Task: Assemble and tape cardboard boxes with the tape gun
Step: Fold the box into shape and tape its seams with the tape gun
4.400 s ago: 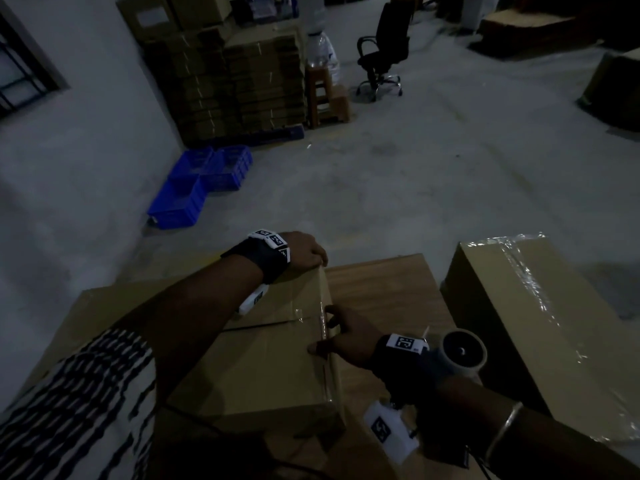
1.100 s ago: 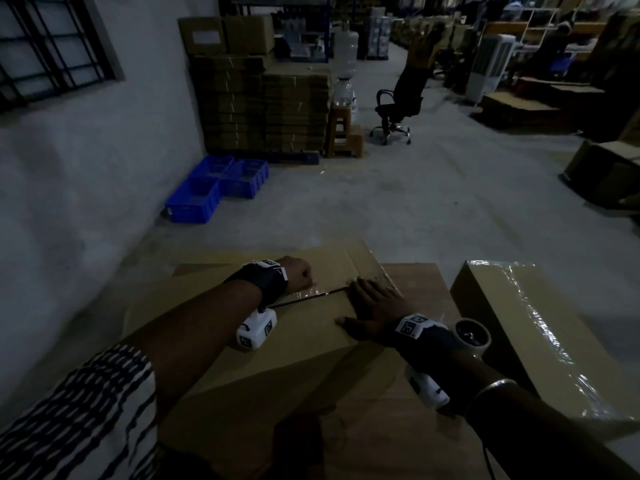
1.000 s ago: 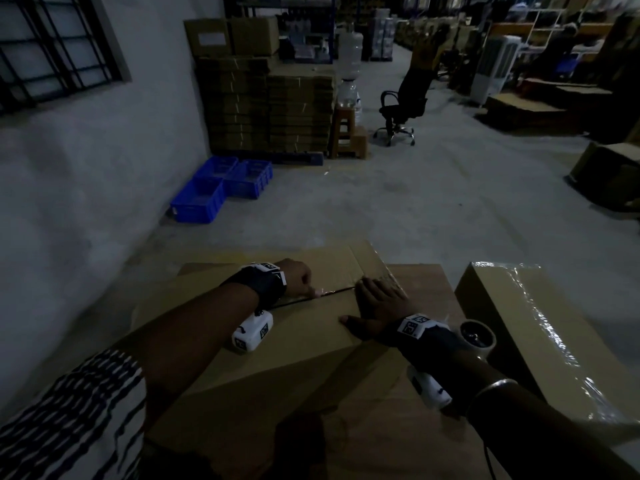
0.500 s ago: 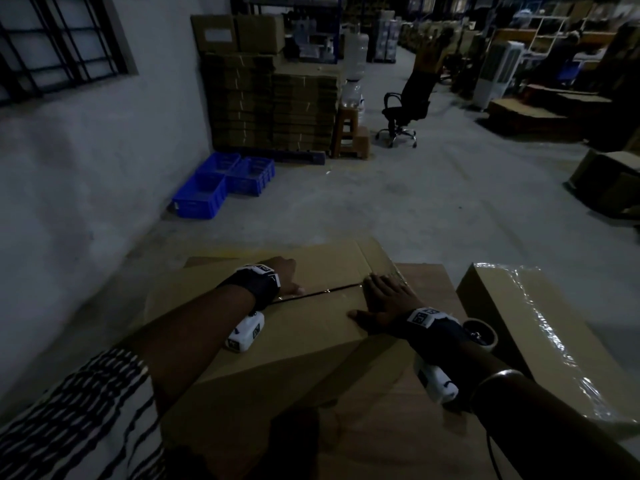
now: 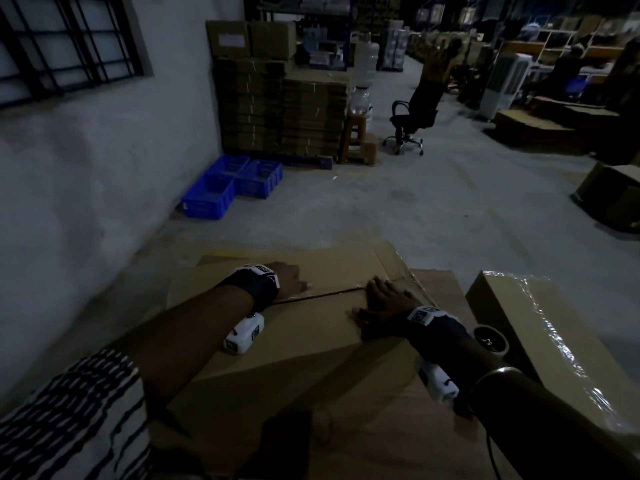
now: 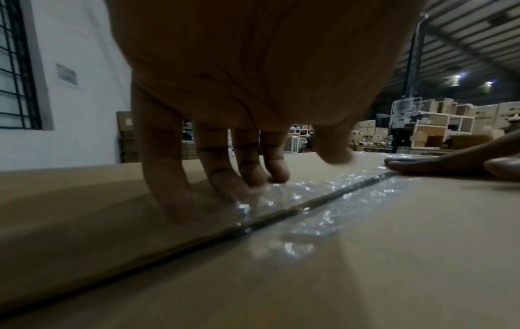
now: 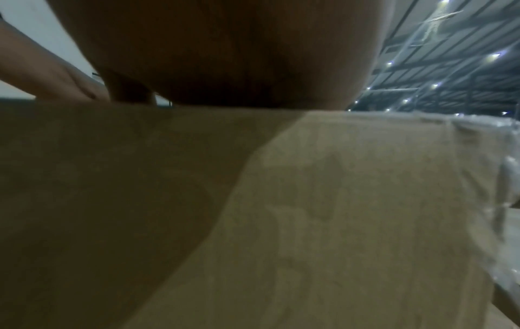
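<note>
Your left hand (image 5: 289,280) lies open, its fingertips (image 6: 239,189) pressing the clear tape (image 6: 309,195) down along the centre seam (image 5: 322,295) of the cardboard box (image 5: 304,344). Your right hand (image 5: 388,306) rests flat and open at the seam's right end. The box sits on a wooden table (image 5: 440,282); a tape roll (image 5: 490,339) stands just beside your right wrist, against a second taped box (image 5: 561,337).
</note>
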`<state>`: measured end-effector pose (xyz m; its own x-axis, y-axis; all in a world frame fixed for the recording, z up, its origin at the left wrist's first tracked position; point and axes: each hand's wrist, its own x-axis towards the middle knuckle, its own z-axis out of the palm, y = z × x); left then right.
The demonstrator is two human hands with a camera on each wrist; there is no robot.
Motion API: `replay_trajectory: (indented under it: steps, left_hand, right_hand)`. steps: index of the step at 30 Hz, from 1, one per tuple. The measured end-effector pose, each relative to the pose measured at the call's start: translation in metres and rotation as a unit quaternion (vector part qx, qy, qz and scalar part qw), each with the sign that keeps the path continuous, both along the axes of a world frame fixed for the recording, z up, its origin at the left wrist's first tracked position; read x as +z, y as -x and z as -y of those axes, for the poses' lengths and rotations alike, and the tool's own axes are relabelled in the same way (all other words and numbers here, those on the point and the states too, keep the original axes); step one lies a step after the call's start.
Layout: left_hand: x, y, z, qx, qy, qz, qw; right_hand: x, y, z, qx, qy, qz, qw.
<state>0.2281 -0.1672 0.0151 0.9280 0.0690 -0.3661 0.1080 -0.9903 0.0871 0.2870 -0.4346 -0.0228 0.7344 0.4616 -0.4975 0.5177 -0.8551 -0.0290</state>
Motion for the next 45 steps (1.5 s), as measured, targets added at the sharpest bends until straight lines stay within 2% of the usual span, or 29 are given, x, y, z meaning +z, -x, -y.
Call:
replay_trajectory:
  steps: [7,13,17,25,30,32,37,41,45]
  left_hand:
    - [0.003,0.014,-0.025,-0.028,-0.003,-0.008,1.000]
    - [-0.002,0.016,-0.038,0.016,0.017,-0.010,1.000]
    - [-0.006,0.018,-0.046,0.062,-0.028,0.000,0.998]
    - [0.005,0.048,-0.074,-0.018,-0.076,-0.001,0.997]
    - [0.020,0.084,-0.115,0.016,-0.162,-0.001,0.987]
    - [0.021,0.095,-0.130,0.052,-0.155,-0.002,0.987]
    - [0.006,0.107,-0.150,0.118,-0.073,-0.010,0.990]
    - [-0.003,0.108,-0.155,0.103,-0.048,0.004,0.994]
    - [-0.005,0.110,-0.157,0.091,-0.056,0.006,0.994]
  right_hand:
    - [0.005,0.012,-0.007,-0.031,-0.016,0.003,0.999]
    - [0.006,0.019,-0.002,-0.025,-0.025,0.015,0.999]
    - [0.004,0.018,-0.004,-0.032,-0.022,0.023,0.999]
    - [0.003,0.015,-0.011,-0.058,-0.005,0.027,0.998]
    - [0.001,0.019,-0.017,-0.083,-0.002,0.034,0.996]
    - [0.000,0.022,-0.019,-0.092,0.001,0.040,0.995]
    - [0.001,0.032,-0.032,-0.131,0.000,0.053,0.990]
    - [-0.007,0.042,-0.057,-0.158,-0.021,0.075,0.984]
    - [-0.009,0.056,-0.081,-0.141,-0.043,0.072,0.986]
